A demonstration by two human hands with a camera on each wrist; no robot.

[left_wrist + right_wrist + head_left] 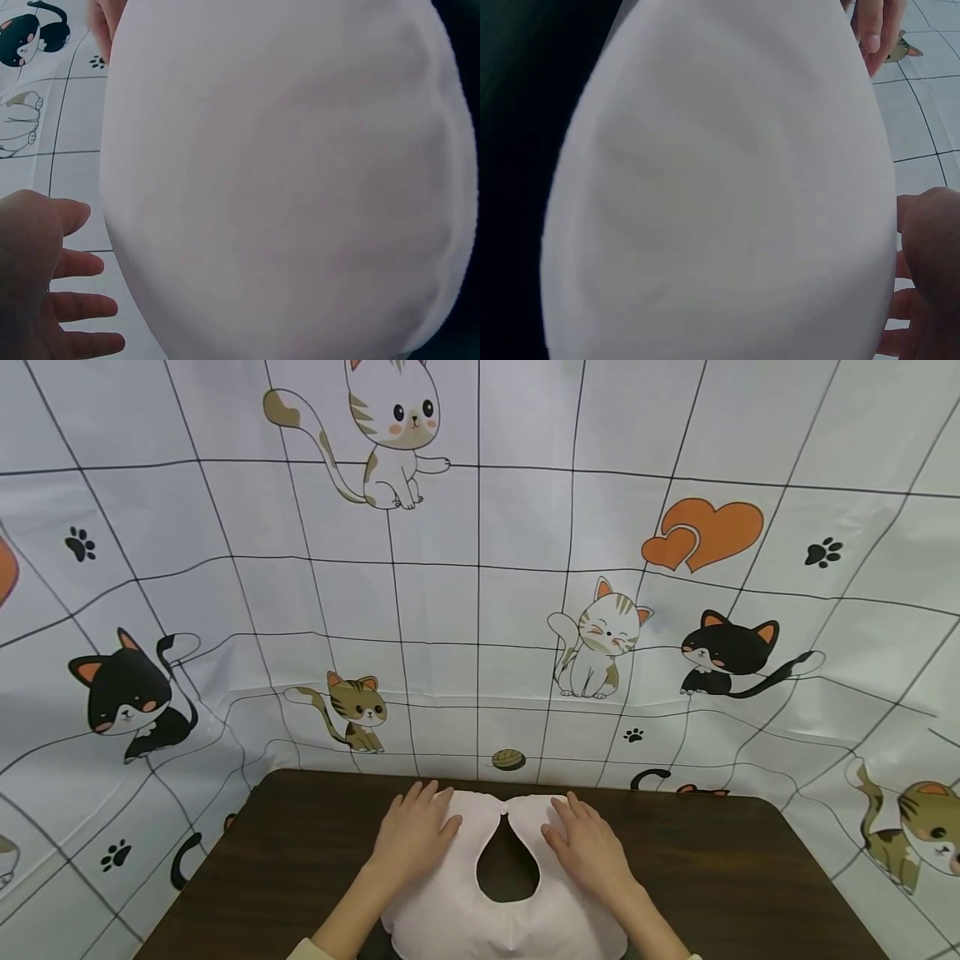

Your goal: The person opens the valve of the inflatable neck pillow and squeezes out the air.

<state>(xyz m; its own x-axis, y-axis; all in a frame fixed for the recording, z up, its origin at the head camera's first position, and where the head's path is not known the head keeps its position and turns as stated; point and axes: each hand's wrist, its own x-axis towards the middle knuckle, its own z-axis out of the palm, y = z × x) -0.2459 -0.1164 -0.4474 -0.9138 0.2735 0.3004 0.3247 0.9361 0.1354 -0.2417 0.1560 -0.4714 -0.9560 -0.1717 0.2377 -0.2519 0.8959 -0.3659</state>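
A pale pink U-shaped neck pillow (506, 931) lies on the dark brown table (712, 852), its two arms meeting at the far side around a teardrop opening. My left hand (415, 835) is at the pillow's left arm, fingers extended and slightly spread. On the other arm, my right hand (588, 852) lies in much the same way, thumb toward the opening. The smooth pillow side (285, 180) fills most of the left wrist view, with the left fingers (86, 306) straight beside it. In the right wrist view, the pillow (720, 187) partly hides the right fingers.
Behind the table hangs a white sheet (517, 610) with black grid lines and printed cats, hearts and paw marks. It continues down both sides of the table. Bare tabletop shows left and right of the pillow.
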